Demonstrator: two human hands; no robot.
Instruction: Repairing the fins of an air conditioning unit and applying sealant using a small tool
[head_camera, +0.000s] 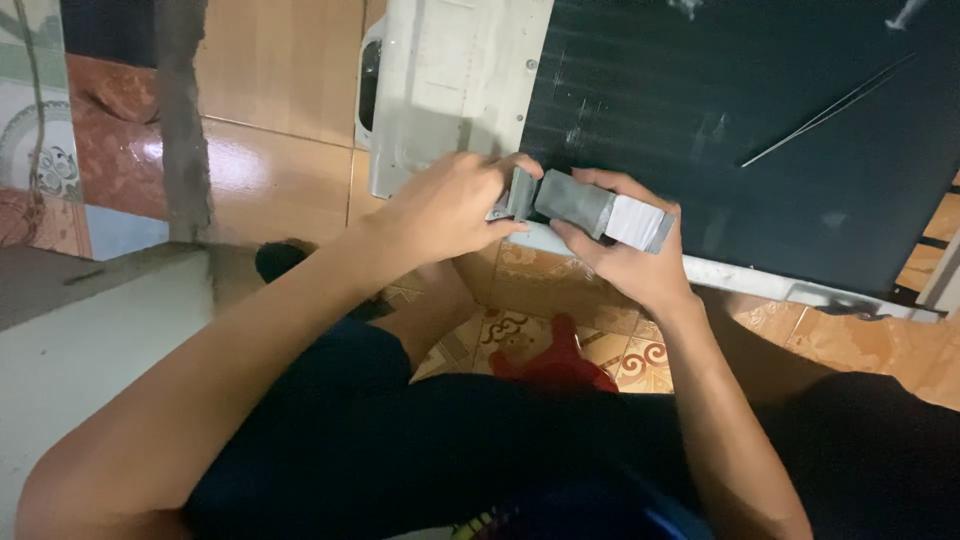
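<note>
A grey rectangular block-shaped tool (590, 208) with a paler end is gripped in my right hand (625, 255), held against the lower edge of a large dark finned panel (760, 120). My left hand (445, 205) pinches a small grey metal piece (518, 192) at the tool's left end, right next to the panel's corner. The panel belongs to a white metal appliance casing (440, 80) that stands on the floor in front of me.
Patterned orange floor tiles (640, 350) lie under my legs, with a red object (555, 365) between them. A thin bent line (830, 110) crosses the panel's fins. A grey concrete step (90, 320) is at left, tiled wall behind it.
</note>
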